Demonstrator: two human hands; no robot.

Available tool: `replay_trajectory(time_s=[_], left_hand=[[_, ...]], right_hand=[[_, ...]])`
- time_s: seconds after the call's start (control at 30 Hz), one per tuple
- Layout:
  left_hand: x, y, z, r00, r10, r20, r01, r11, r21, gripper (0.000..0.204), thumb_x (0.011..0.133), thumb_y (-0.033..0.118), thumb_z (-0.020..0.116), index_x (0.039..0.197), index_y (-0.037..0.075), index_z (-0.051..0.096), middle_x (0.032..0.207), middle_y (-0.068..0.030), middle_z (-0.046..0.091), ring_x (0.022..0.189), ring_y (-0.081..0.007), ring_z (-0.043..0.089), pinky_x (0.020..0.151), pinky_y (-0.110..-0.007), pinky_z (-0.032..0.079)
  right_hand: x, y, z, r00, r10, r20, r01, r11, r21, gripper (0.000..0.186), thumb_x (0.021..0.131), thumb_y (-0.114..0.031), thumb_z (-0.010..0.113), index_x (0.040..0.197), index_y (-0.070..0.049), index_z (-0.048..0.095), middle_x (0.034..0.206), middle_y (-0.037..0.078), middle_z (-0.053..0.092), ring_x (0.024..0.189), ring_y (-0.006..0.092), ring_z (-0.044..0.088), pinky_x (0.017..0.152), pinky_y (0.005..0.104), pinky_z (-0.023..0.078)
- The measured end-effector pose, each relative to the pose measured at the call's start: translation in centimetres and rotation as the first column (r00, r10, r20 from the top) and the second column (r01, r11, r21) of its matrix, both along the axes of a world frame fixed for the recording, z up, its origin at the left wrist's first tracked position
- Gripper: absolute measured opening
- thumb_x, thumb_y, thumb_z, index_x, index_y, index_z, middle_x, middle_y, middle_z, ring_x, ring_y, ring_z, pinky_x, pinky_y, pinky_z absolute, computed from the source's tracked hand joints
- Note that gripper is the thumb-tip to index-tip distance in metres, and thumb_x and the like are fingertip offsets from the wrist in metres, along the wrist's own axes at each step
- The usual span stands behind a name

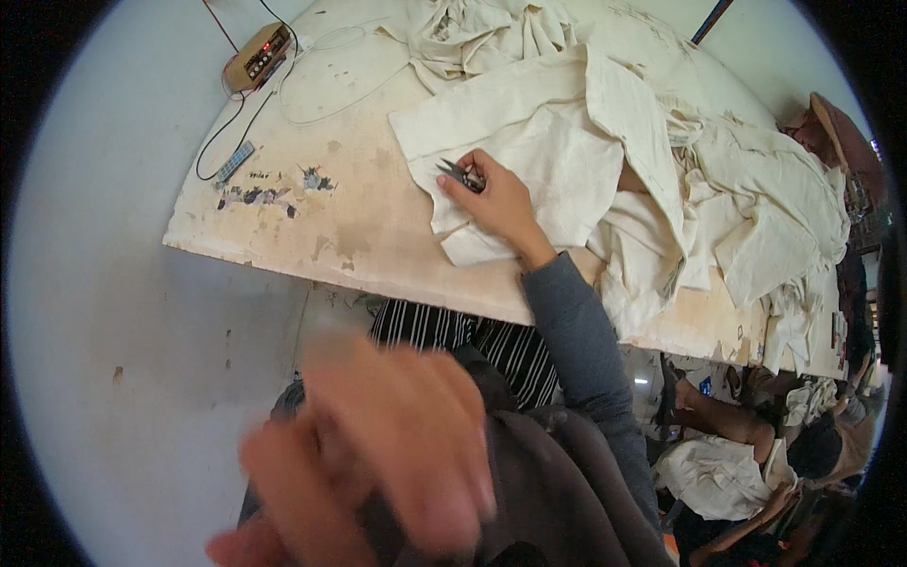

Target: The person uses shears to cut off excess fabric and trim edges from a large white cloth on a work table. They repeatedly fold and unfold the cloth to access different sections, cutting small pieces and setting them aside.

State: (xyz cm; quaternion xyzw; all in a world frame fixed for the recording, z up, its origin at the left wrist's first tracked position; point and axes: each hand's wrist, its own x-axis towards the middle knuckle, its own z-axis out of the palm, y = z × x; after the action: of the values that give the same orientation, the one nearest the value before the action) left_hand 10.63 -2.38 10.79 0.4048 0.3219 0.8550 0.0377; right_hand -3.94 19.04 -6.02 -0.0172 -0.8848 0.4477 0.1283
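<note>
My right hand [494, 202], at the end of a grey sleeve, grips small dark snips [453, 171] with the blades pointing left. It rests on a flat cream cloth piece [553, 142], part of the loose garments spread over the worn pale table [350, 189]. My left hand [387, 425] is raised close to the camera at the lower middle, in front of my dark clothing. It is smeared by motion, and I cannot make out anything in its fingers.
A brown control box [255, 59] with cords and a grey remote [234, 163] lie at the table's left. More cream cloth [482, 38] is heaped toward the back. At lower right, beyond the table edge, other people [737, 420] sit low among cloth.
</note>
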Motion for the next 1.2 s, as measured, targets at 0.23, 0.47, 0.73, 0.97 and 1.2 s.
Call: replay_trajectory(time_s=[0.23, 0.47, 0.73, 0.97, 1.2], left_hand=[[-8.9, 0.2, -12.6, 0.528, 0.259, -0.809, -0.821, -0.091, -0.564, 0.042, 0.098, 0.037, 0.067, 0.122, 0.004, 0.066, 0.107, -0.0181, 0.06, 0.096, -0.0333, 0.062, 0.084, -0.043, 0.049], [-12.8, 2.6, -17.0, 0.685, 0.45, -0.573, -0.659, 0.046, -0.751, 0.037, 0.095, 0.035, 0.071, 0.1, -0.001, 0.074, 0.086, -0.0126, 0.066, 0.08, -0.0267, 0.062, 0.072, -0.037, 0.049], [-13.7, 1.3, -18.6, 0.769, 0.562, -0.305, -0.522, 0.276, -0.807, 0.033, 0.094, 0.028, 0.074, 0.096, -0.005, 0.073, 0.068, -0.0078, 0.063, 0.064, -0.0121, 0.055, 0.061, -0.029, 0.045], [-13.8, 1.3, -19.0, 0.839, 0.542, -0.051, -0.376, 0.509, -0.774, 0.032, 0.098, 0.023, 0.072, 0.107, -0.007, 0.074, 0.082, -0.0045, 0.071, 0.073, -0.0092, 0.059, 0.069, -0.025, 0.048], [-13.6, 1.4, -19.1, 0.841, 0.528, 0.116, -0.297, 0.631, -0.716, 0.037, 0.101, 0.02, 0.067, 0.129, -0.004, 0.066, 0.092, -0.0035, 0.073, 0.078, -0.0063, 0.059, 0.07, -0.021, 0.047]], right_hand=[[-1.8, 1.2, -2.5, 0.974, 0.024, -0.227, -0.11, 0.92, -0.375, 0.034, 0.087, -0.025, 0.076, 0.111, -0.003, 0.066, 0.09, 0.005, 0.06, 0.084, 0.0141, 0.054, 0.075, 0.0295, 0.046], [-1.0, 1.2, -2.0, 0.974, -0.022, -0.225, -0.058, 0.937, -0.344, 0.028, 0.098, -0.017, 0.069, 0.118, 0.001, 0.066, 0.099, 0.005, 0.067, 0.081, 0.0106, 0.059, 0.067, 0.0262, 0.049], [6.2, 5.7, 4.3, 0.764, -0.502, -0.406, 0.599, 0.786, 0.154, 0.027, 0.09, -0.029, 0.074, 0.107, -0.009, 0.073, 0.099, 0.011, 0.069, 0.084, 0.03, 0.069, 0.072, 0.039, 0.052], [6.9, 10.9, 0.3, 0.748, -0.649, -0.141, 0.637, 0.64, 0.429, 0.029, 0.087, -0.032, 0.072, 0.107, -0.011, 0.075, 0.102, 0.011, 0.071, 0.09, 0.0326, 0.07, 0.076, 0.043, 0.053], [7.3, 11.6, -1.6, 0.827, -0.527, -0.196, 0.556, 0.716, 0.421, 0.028, 0.09, -0.024, 0.066, 0.114, -0.009, 0.064, 0.104, 0.013, 0.072, 0.094, 0.0352, 0.069, 0.079, 0.0429, 0.052]])
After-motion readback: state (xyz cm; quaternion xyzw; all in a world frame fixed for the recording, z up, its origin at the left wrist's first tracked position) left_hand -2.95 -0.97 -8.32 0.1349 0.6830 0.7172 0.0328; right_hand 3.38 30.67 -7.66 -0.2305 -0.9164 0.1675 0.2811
